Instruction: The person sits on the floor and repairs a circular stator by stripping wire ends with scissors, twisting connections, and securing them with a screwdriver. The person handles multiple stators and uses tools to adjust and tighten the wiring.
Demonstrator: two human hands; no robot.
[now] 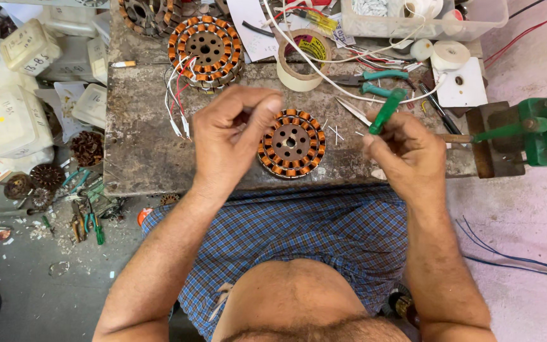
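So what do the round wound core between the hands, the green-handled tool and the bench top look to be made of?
Wound core: likely a dark steel disc ringed with copper wire coils, going by the orange-brown sheen; matte centre.
Green-handled tool in the right hand: glossy handle, probably plastic; its working end is hidden.
Bench top: grey, mottled, rough, possibly stone or worn metal; hard to tell.

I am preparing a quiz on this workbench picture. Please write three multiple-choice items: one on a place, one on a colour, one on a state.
1. Where is the small stator?
A. on the bench, between the hands
B. on the floor
C. in the clear tray

2. What colour is the handle in the right hand?
A. red
B. green
C. yellow

3. How is the left hand?
A. flat open
B. fingers curled together
C. out of view

Answers: 1 A, it lies flat on the bench; 2 B, the handle is green; 3 B, fingertips pinched.
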